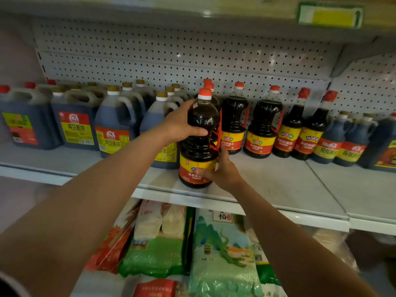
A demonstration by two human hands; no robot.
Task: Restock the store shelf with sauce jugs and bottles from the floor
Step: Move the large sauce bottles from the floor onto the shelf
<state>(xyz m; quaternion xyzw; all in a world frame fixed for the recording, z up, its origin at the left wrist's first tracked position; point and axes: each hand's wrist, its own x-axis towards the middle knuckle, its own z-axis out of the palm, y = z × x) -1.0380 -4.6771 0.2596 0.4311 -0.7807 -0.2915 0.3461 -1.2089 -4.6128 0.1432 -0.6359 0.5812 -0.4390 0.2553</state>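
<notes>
A dark sauce bottle (200, 123) with a red cap, a red side handle and a red-and-yellow label stands upright at the front of the grey shelf (278, 183). My left hand (180, 123) grips its upper body from the left. My right hand (222, 170) holds its lower body at the label from the right. More bottles of the same kind (234, 116) stand in a row behind and to the right. Big sauce jugs (75, 123) with handles fill the shelf's left part.
A white pegboard (171, 52) backs the shelf, and an upper shelf edge carries a green-and-yellow price tag (330, 16). Smaller jugs (342, 140) stand at the far right. Below the shelf lie bags of rice (220, 251) and red packets (111, 245).
</notes>
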